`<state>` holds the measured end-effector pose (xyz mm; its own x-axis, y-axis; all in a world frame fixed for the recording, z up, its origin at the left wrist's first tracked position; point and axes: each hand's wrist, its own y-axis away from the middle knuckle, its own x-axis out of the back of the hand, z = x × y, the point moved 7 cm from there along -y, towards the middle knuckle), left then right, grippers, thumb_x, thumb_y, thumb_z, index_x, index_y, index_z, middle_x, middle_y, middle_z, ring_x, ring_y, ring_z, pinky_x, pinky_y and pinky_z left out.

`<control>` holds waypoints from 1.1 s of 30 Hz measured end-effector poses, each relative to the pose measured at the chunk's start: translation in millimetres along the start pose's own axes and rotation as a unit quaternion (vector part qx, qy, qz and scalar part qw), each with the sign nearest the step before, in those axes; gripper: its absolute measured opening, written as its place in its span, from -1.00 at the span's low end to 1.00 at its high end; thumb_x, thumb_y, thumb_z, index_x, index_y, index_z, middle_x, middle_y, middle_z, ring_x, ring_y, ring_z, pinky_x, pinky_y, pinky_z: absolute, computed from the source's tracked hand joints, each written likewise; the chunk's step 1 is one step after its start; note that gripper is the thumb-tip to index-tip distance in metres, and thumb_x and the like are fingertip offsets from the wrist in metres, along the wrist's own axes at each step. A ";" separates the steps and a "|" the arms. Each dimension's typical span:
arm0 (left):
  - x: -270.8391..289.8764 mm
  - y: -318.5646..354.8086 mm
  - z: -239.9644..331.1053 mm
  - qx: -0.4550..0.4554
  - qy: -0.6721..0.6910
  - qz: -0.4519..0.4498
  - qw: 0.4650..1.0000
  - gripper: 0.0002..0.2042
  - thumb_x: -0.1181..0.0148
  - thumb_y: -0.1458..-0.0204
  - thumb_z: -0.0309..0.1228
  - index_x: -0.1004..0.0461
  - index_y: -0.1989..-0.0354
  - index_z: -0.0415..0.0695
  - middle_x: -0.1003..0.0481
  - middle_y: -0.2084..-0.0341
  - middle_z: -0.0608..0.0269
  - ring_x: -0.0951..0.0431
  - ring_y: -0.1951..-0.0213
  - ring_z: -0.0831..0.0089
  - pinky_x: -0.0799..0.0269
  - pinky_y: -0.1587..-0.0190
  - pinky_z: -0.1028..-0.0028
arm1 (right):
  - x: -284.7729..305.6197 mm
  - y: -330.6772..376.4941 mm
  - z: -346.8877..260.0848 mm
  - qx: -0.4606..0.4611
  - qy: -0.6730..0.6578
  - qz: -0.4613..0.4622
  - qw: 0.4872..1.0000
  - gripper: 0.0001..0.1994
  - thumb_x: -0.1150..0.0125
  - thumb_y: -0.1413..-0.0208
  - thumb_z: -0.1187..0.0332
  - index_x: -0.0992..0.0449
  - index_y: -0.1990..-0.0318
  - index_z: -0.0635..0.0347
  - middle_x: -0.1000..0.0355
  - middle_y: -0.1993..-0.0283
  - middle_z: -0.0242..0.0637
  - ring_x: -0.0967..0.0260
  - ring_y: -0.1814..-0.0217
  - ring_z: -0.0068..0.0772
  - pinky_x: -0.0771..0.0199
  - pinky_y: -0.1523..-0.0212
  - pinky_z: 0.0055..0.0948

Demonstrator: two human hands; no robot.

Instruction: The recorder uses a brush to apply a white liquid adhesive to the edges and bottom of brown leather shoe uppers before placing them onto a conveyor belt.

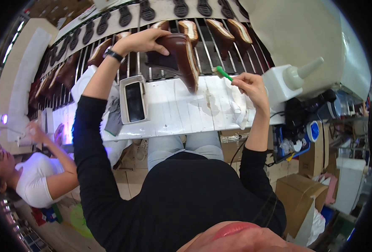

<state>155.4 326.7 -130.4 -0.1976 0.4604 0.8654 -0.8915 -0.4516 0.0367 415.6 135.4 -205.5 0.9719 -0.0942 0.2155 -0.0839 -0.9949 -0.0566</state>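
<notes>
A dark brown leather boot [181,52] is tilted over the white bench [173,113], its toe pointing down toward me and its pale-edged bottom facing right. My left hand [142,42] grips it at the upper left, with the thumb on the near side. To the right of the boot, my right hand [253,88] pinches a small green-handled brush [224,74]. The brush head points up and left, apart from the boot. Left of the boot on the bench stands a pale rectangular tray [124,105] with a dark inside.
More brown boots [221,35] lie on a roller rack beyond the bench; black soles [147,11] line a far shelf. A white nozzle bottle [283,82] stands right. A grey cloth [113,119] lies left. A co-worker [43,176] is at far left, cardboard boxes [295,199] at right.
</notes>
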 end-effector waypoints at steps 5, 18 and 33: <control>-1.7 7.4 40.0 0.063 -0.203 0.127 0.969 -0.32 -0.47 0.32 0.05 -0.44 0.07 -0.14 -0.57 0.40 0.03 -0.59 0.26 0.08 -0.47 0.23 0.23 | 10.3 60.6 75.8 -0.069 -0.219 0.054 0.972 -0.85 -0.23 -0.13 0.42 -0.57 0.29 0.38 -0.46 0.45 -0.35 -0.19 0.59 -0.68 -0.06 0.62 -0.69; 28.2 173.9 54.7 0.192 -0.144 0.512 0.825 -0.37 -0.55 0.34 -0.15 -0.49 0.04 -0.13 -0.60 0.35 0.13 -0.62 0.31 0.23 -0.50 0.23 0.37 | -96.9 94.5 130.9 -0.126 -0.536 -0.066 0.832 -0.74 -0.22 -0.19 0.26 -0.46 0.13 0.28 -0.45 0.28 -0.29 -0.20 0.55 -0.59 -0.13 0.60 -0.66; 194.2 330.4 -203.0 0.488 -0.206 0.540 0.654 -0.29 -0.55 0.41 0.01 -0.43 0.09 -0.11 -0.60 0.22 0.10 -0.61 0.16 0.19 -0.47 0.12 0.27 | -143.6 86.7 167.0 -0.217 -0.476 -0.156 0.838 -0.71 -0.24 -0.16 0.32 -0.38 0.09 0.34 -0.39 0.17 -0.19 -0.20 0.52 -0.60 -0.16 0.60 -0.65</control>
<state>-260.3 422.1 -51.7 -0.1913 -0.6841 0.7039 0.4014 -0.7089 -0.5799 305.5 68.9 -404.1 0.6787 0.0387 -0.7334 0.3356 -0.9046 0.2628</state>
